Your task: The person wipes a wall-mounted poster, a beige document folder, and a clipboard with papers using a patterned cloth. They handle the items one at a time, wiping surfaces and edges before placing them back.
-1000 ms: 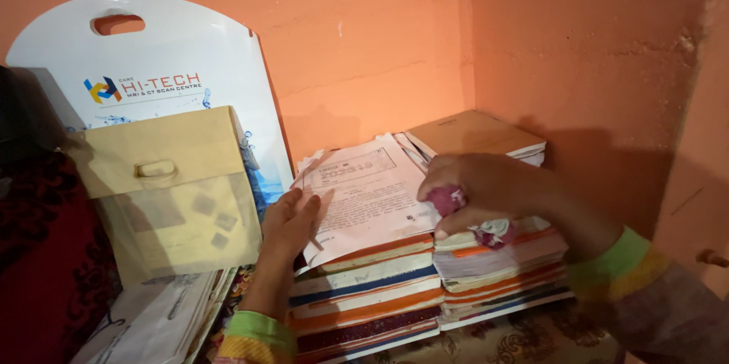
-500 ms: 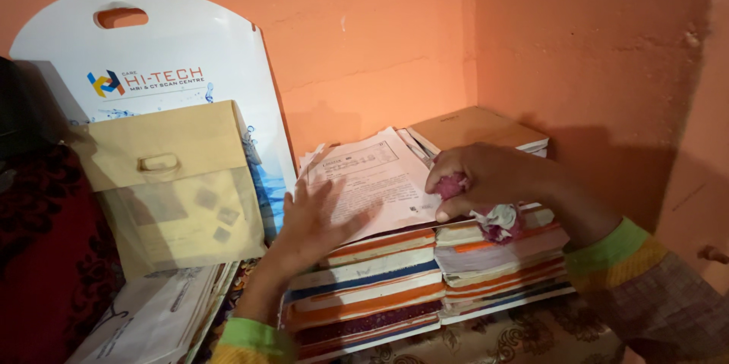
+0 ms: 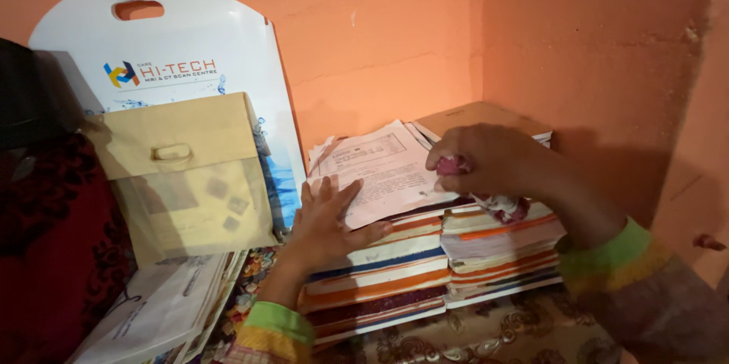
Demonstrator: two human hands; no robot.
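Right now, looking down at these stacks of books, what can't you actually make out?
- Head view: most of the cloth is bunched inside the right hand.
- The lower books show only edges; their covers are hidden by those above.
- The brown book at the back is partly hidden by that hand.
- Print on the paper sheet under the left hand is too small.
- The white envelopes are cut off by the bottom edge.

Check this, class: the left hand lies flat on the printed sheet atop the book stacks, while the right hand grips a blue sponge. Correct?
Not quite. The head view shows the right hand gripping a pink-and-white cloth, not a blue sponge. The left hand does lie flat on the printed sheet atop the book stacks.
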